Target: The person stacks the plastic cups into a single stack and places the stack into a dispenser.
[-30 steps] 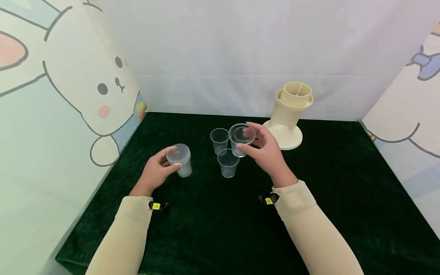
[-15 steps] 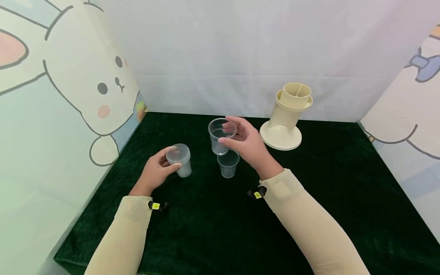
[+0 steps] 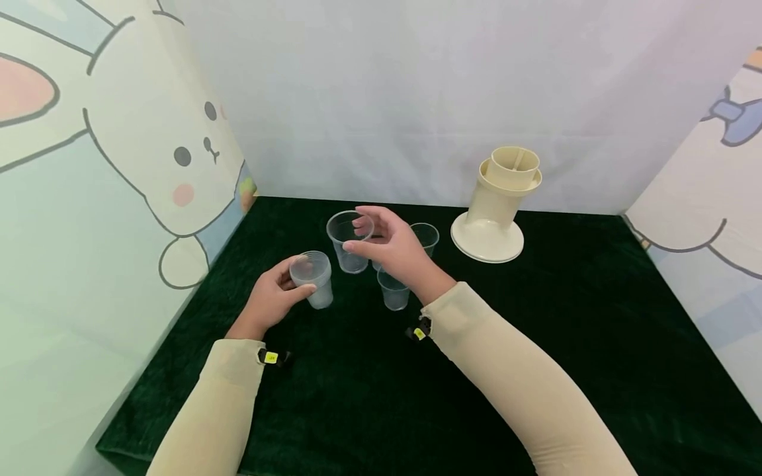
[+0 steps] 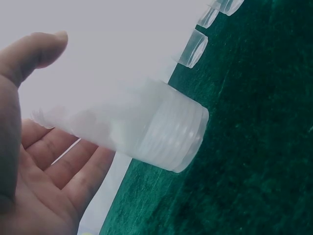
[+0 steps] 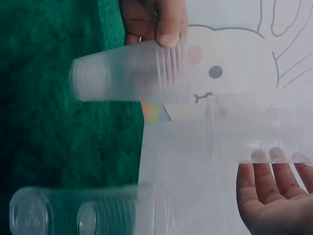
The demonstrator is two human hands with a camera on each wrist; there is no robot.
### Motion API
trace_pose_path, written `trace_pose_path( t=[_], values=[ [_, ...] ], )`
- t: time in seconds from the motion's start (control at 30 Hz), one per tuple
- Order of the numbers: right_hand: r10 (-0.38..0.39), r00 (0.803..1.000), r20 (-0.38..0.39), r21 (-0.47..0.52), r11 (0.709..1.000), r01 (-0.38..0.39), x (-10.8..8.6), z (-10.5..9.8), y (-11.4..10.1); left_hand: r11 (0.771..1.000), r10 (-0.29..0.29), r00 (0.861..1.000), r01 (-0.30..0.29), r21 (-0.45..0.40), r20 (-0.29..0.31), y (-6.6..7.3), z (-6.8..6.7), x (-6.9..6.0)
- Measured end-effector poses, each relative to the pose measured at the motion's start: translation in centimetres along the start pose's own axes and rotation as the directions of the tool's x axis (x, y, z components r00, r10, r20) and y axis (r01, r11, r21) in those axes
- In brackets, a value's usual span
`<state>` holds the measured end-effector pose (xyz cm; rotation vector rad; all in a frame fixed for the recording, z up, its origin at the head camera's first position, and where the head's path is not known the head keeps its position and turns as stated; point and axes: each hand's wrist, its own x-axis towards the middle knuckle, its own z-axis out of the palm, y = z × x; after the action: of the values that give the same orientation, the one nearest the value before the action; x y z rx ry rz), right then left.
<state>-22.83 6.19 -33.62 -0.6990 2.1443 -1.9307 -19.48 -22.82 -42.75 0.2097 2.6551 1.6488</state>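
Observation:
In the head view my left hand [image 3: 270, 297] holds a stack of nested clear plastic cups [image 3: 319, 291] left of centre. The left wrist view shows the same stack [image 4: 171, 132] tilted, its ridged bottoms towards the green cloth. My right hand [image 3: 395, 244] grips a single clear plastic cup [image 3: 350, 258] by its upper part, just beyond the stack. Behind and beside the right hand, clear cups stand upright: a front cup [image 3: 393, 294] and a back right cup [image 3: 426, 235]. Another cup is mostly hidden by the hand. The right wrist view shows the held cup [image 5: 239, 127].
A cream-coloured cylindrical stand [image 3: 491, 218] with a round base is at the back right of the dark green cloth-covered table [image 3: 369, 396]. A white curtain [image 3: 417, 86] hangs behind. Panels with cartoon drawings flank both sides.
My right hand has moved left with the single cup, passing over the standing cups towards the stack. The back right cup has come into view. My left hand stays nearly still.

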Motion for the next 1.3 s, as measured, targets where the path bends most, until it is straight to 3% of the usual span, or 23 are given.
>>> trace_pose_path(
  t=[0.4,0.87,1.3],
  values=[
    [-0.028,0.998,0.053,-0.068,0.997,0.032,2.3,4.1,-0.9,1.0,0.005,1.0,-0.005,-0.015,0.013,-0.4,-0.1,-0.3],
    [-0.012,0.997,0.075,-0.101,0.995,0.02,4.3,5.7,-1.5,1.0,0.006,0.999,-0.006,-0.028,0.033,-0.2,-0.2,0.0],
    [-0.013,0.997,0.082,-0.052,0.998,0.018,4.2,7.2,-0.4,1.0,0.009,0.999,-0.008,-0.02,0.035,-0.2,-0.1,0.1]
  ],
)
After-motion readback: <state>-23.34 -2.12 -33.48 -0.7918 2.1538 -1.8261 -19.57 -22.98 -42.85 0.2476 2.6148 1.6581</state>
